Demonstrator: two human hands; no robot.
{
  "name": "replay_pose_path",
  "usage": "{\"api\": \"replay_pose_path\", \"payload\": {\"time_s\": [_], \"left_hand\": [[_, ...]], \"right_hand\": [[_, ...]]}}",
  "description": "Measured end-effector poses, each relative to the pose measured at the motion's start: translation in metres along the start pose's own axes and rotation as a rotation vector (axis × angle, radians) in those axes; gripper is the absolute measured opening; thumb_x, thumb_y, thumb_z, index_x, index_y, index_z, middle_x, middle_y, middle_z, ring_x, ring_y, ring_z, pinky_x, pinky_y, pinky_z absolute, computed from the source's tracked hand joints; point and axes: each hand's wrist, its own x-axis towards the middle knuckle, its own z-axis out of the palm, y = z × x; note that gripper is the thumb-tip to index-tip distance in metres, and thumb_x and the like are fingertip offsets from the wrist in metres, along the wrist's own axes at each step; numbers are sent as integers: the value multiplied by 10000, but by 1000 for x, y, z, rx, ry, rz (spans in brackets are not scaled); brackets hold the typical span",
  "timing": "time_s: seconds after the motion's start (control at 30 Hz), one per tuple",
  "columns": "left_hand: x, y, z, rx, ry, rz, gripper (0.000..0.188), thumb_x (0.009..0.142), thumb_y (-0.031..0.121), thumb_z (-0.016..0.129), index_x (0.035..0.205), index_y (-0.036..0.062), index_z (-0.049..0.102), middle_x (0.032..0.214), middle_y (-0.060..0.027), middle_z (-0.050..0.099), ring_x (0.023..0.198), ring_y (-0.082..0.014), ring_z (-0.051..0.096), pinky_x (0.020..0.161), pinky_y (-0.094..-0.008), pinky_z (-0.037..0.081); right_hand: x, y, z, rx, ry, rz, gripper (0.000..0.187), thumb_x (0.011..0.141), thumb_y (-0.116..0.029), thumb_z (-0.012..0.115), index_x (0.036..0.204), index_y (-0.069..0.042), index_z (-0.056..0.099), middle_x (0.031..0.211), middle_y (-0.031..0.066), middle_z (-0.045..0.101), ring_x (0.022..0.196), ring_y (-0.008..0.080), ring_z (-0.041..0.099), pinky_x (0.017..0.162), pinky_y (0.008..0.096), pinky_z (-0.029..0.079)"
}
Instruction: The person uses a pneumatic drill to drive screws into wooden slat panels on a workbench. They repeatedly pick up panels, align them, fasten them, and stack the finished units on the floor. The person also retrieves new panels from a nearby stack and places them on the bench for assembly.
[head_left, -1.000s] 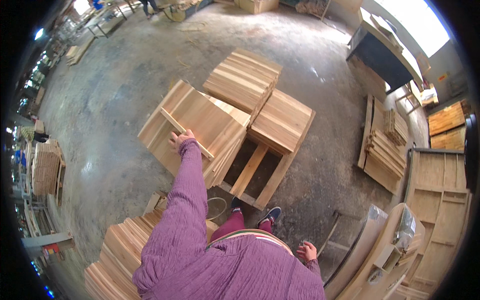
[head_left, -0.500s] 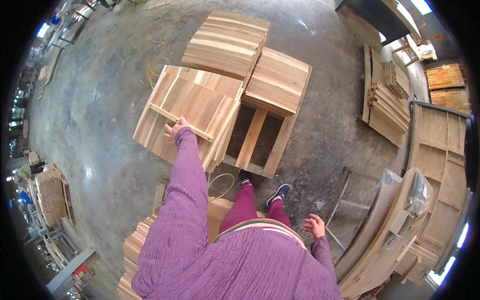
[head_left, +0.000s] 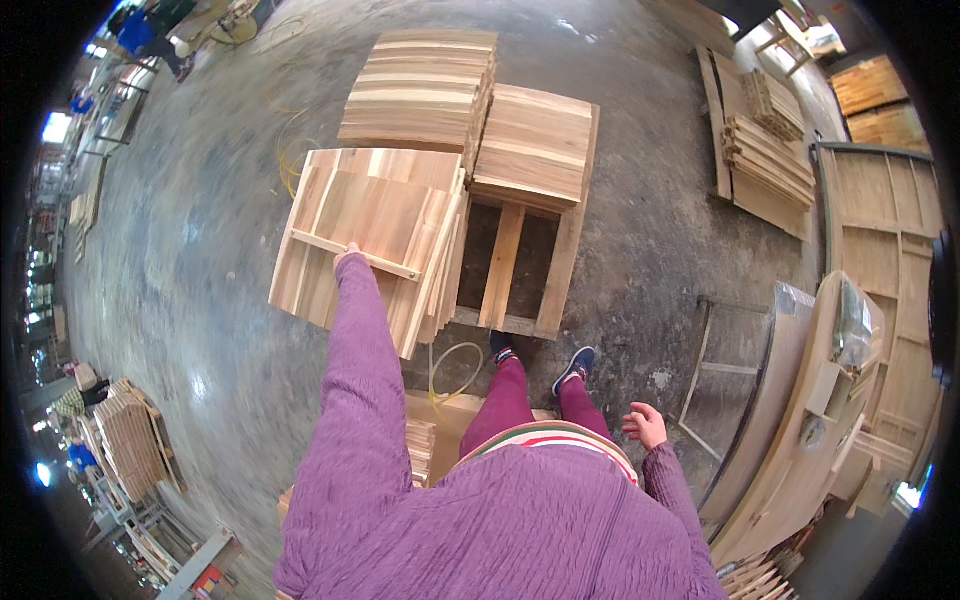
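Observation:
In front of me to the left, a thin wooden strip (head_left: 393, 267) with a small dark spot near its right end lies across a smaller wood panel (head_left: 380, 207). That panel rests on a larger striped wood panel (head_left: 300, 283) at the top of a stack. My left hand (head_left: 349, 254) is closed on the strip near its middle; its fingers are partly hidden. At my right side hangs my right hand (head_left: 646, 426), open and holding nothing, with its fingers somewhat apart.
Two more stacks of panels, a left one (head_left: 418, 90) and a right one (head_left: 535, 140), stand beyond. A wooden pallet (head_left: 505, 265) shows in front. A yellowish hose (head_left: 455, 368) loops near my feet. A metal frame (head_left: 725, 367) and large boards (head_left: 800, 440) stand to the right.
My left hand has gone from spread fingers to a closed grip on the strip. The view has shifted, and the stacks sit slightly further left. My right hand stays at my side.

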Motion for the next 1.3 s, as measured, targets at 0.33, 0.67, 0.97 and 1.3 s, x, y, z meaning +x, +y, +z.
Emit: {"api": "replay_pose_path", "payload": {"time_s": [0.33,0.67,0.97,1.3], "left_hand": [[0,-6,5,-202,-7,-122,425,790,358,481,788,-49,605,659,-142,621,554,-237,613,503,-354,505],[5,-12,9,-211,-65,-80,415,804,376,519,789,-33,594,627,-140,604,492,-226,587,453,-314,508],[-11,-17,5,-357,-155,-123,474,847,467,447,909,7,545,617,-82,551,429,-179,513,408,-317,457],[-57,-59,12,-292,-97,174,337,861,385,490,830,51,457,605,-74,542,412,-166,495,359,-299,379]], "right_hand": [[-1,25,-9,11,27,23,351,816,-139,479,1159,-66,481,876,80,620,633,142,606,511,257,457],[3,12,5,4,16,23,351,827,-143,483,1169,-63,472,866,70,608,644,126,587,510,255,442],[10,7,15,-3,-7,14,354,835,-142,479,1178,-55,463,872,83,599,646,138,594,479,238,423],[25,15,14,-118,-49,-118,342,833,-156,461,1165,-76,482,901,78,615,664,147,609,515,253,451]]}}
